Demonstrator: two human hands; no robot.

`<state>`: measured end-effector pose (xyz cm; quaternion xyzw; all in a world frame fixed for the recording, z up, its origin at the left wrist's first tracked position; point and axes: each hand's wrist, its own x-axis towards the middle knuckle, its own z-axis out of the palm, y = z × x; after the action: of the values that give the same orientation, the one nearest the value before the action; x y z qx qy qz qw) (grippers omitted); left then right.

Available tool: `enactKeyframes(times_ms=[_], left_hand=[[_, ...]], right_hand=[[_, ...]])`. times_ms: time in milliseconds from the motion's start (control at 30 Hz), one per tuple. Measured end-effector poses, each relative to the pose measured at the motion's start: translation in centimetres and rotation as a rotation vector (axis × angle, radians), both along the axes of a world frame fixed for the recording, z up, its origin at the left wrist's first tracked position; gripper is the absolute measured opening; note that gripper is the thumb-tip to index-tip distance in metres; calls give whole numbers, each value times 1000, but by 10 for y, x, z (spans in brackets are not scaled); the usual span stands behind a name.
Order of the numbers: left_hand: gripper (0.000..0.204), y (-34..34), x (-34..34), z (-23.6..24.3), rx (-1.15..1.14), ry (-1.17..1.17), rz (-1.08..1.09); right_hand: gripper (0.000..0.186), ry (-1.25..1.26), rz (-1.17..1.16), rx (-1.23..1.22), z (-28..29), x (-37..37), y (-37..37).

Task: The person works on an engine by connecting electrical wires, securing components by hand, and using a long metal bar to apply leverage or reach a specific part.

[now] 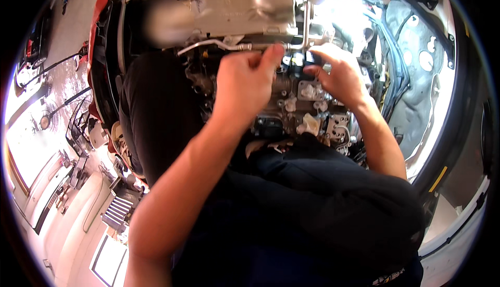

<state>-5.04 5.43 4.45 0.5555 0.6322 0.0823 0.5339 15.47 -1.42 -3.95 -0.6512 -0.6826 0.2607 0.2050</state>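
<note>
My left hand point(244, 83) is closed in a loose fist over the engine, its thumb lying up against the curled fingers. Whatever those fingers may hold is hidden. To its right, the thumb and forefinger of my right hand point(341, 74) close round a small dark part point(313, 59), too blurred to name. Both hands work just below a thin metal pipe point(211, 43) that runs along a large metal cover point(245, 8). Beneath them sits the engine block, with white crumpled wads point(310, 124) stuffed into several openings. A metal bracket-like fitting point(338, 127) stands beside the wads.
My bent knee point(159, 110) in dark trousers rests at the left of the engine. Blue-grey hoses point(398, 63) and a grey panel point(422, 92) line the right side, beside a body edge. Car parts and a finned metal block point(119, 210) lie on the floor at left.
</note>
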Motion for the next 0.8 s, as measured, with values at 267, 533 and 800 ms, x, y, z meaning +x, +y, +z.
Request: enactKeyframes(times_ms=[267, 533, 800], left_hand=[[56, 20, 24, -7, 97, 59, -220], [45, -9, 18, 6, 158, 22, -422], [38, -42, 25, 4, 346, -19, -329]], right_hand=[[39, 300, -342, -121, -2, -10, -13], [77, 249, -286, -307, -23, 14, -19], [16, 89, -162, 593, 101, 42, 15]])
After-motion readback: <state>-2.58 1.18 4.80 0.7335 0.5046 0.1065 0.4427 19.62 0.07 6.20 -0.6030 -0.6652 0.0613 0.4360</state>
